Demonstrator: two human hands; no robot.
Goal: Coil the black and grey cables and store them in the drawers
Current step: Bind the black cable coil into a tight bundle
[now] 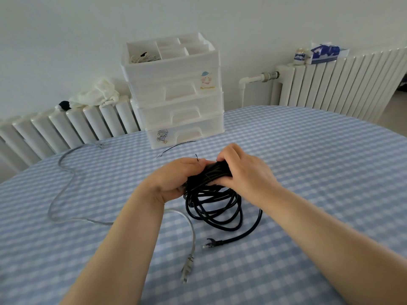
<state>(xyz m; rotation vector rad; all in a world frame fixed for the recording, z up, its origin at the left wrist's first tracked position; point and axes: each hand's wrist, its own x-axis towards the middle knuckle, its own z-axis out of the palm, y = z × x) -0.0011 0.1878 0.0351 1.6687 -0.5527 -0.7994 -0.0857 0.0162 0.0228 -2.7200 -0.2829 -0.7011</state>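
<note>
Both hands, left hand (176, 177) and right hand (242, 170), grip pressed around the black cable (214, 205) coil, seemingly twisting a tie.

We reach both bare forearms in from the near edge, meeting at the middle. Our left hand (174, 178) is curled closed, knuckles up, wrist bent inward. Our right hand (241, 170) is clenched too, fingers (226, 153) hooked over the far side, just beside the left.
</note>
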